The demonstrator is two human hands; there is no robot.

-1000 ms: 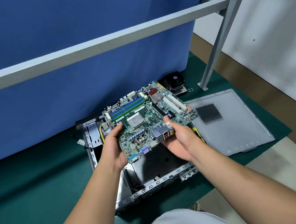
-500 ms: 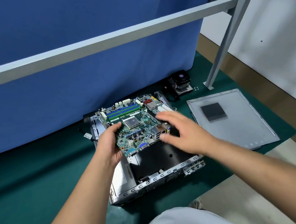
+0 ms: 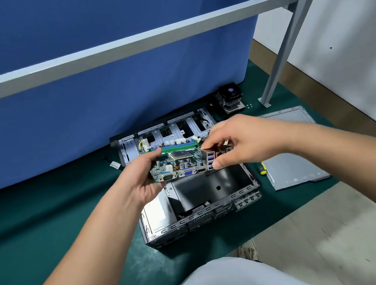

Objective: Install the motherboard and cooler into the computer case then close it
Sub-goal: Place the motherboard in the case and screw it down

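While I crouch over the open computer case point(image 3: 215, 187) on the green mat point(image 3: 48, 224), I hold the motherboard point(image 3: 177, 161) above its dark floor, tilted so the row of rear ports faces me. My left hand point(image 3: 139, 181) grips the board's left edge, thumb curled over the top near the green memory sticks point(image 3: 179, 146) and the fingers underneath. My right hand point(image 3: 238, 142) reaches across from the right and pinches the board at the stack of blue USB ports point(image 3: 211, 161), thumb on the near side and fingers curled over the top. None of the board's near edge touches the case; whether its far edge does, I cannot tell. Beyond the case, against the blue partition point(image 3: 98, 70), the cooler point(image 3: 230, 98) sits on the mat, with a few small screws point(image 3: 249, 105) just beside it. To the right lies the grey side panel point(image 3: 293, 170), and a yellow-handled screwdriver point(image 3: 262, 169) rests between it and the case.
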